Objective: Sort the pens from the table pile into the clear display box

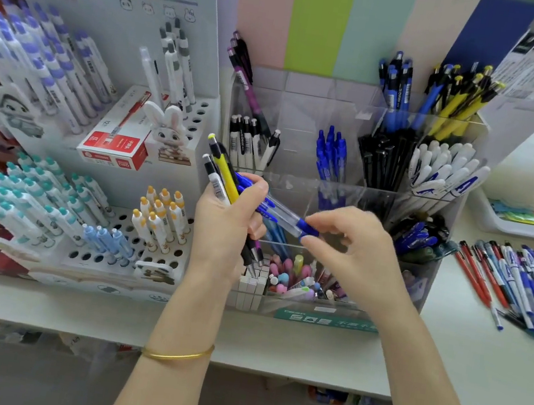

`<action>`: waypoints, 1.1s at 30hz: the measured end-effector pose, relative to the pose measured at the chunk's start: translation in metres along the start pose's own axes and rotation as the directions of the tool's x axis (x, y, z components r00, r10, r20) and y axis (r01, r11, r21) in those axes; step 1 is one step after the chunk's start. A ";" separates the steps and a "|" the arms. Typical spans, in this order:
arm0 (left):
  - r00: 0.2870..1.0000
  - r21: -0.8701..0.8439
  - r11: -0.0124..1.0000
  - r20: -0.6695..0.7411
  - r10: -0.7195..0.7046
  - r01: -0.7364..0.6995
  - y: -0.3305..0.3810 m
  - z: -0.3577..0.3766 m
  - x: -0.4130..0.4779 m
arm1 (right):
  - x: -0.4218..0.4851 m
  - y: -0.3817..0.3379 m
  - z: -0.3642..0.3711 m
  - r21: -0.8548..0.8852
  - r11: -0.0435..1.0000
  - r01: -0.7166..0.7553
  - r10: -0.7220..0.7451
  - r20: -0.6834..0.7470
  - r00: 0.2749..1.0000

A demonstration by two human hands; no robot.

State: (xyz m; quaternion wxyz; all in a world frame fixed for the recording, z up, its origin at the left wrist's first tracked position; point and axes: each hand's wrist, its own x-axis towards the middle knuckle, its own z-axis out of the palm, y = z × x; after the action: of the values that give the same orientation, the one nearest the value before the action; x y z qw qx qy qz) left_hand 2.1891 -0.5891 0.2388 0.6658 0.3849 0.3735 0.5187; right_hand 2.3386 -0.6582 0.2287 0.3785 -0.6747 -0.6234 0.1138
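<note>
My left hand (pixel 225 227) grips a bunch of pens (pixel 224 178) in front of the clear display box (pixel 307 111): a yellow one, white ones and blue ones stick up from the fist. My right hand (pixel 352 246) pinches the blue end of a clear blue pen (pixel 285 220) that lies crosswise out of the bunch. The box's compartments hold purple, white, blue, black and yellow pens, sorted by kind. The pile of pens (pixel 523 285) lies on the white table at the right, with red, white and blue ones mixed.
A white display stand (pixel 199 112) with rows of pens, a rabbit figure and a red pen box (pixel 115 141) stands left of the clear box. A white tray (pixel 515 225) with coloured items sits at the far right. The table edge (pixel 270 359) runs across below my wrists.
</note>
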 end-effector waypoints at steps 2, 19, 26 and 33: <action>0.999 0.064 0.998 0.046 0.003 -0.006 0.001 0.004 0.003 | 0.008 -0.009 0.000 -0.148 0.981 0.126 -0.120 0.049 0.992; 0.909 -0.059 0.946 0.301 -0.288 0.320 0.001 0.021 0.023 | 0.059 -0.015 -0.024 -0.049 0.999 0.013 -0.034 -0.462 0.886; 0.815 -0.160 0.873 0.466 -0.345 0.461 -0.013 0.009 0.026 | 0.072 -0.018 -0.003 -0.250 0.968 0.000 -0.117 -0.454 0.883; 0.803 -0.167 0.873 0.498 -0.326 0.458 -0.006 0.004 0.018 | 0.077 -0.019 0.001 -0.389 0.900 -0.197 0.081 -0.293 0.953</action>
State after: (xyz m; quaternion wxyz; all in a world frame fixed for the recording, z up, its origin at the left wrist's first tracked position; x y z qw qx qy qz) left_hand 2.1978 -0.5733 0.2336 0.8750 0.3113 0.2022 0.3107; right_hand 2.3384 -0.5879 0.2650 0.2991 -0.7917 -0.5256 -0.0869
